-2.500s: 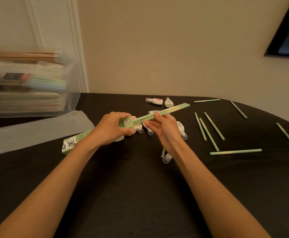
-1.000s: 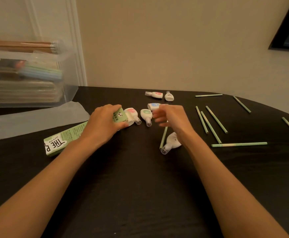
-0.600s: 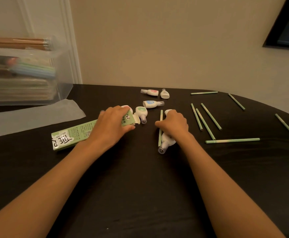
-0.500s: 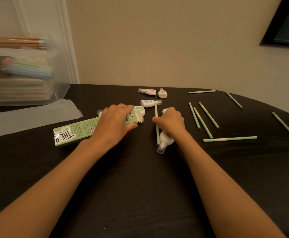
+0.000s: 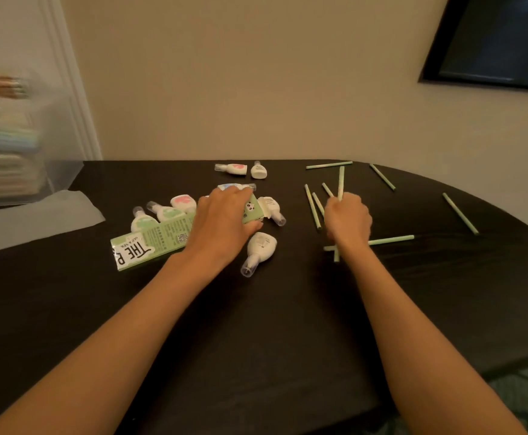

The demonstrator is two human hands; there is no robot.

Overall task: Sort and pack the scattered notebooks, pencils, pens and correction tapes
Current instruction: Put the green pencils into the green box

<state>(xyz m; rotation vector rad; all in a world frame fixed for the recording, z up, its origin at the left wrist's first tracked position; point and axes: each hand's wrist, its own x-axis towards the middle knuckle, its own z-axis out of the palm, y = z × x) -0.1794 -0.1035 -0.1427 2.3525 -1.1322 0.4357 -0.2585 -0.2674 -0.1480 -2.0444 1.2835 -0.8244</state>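
Observation:
My left hand (image 5: 223,222) grips the open end of a long green pencil box (image 5: 149,243) lying on the black table (image 5: 256,324). My right hand (image 5: 347,222) is curled round one green pencil (image 5: 340,182), which sticks out above and below the fist. Several more green pencils lie scattered to the right, one (image 5: 391,240) across the table just behind my wrist, two (image 5: 312,205) left of the fist. Several white correction tapes (image 5: 259,249) lie around the box, two (image 5: 240,169) farther back.
A clear plastic storage box (image 5: 8,146) with stacked notebooks and pencils stands at the far left, its translucent lid (image 5: 33,218) flat beside it. The table's rounded edge curves along the right. A dark frame (image 5: 491,42) hangs on the wall.
My right hand picked up a pencil from beside the correction tapes and moved right with it, over the scattered pencils. My left hand stays on the box.

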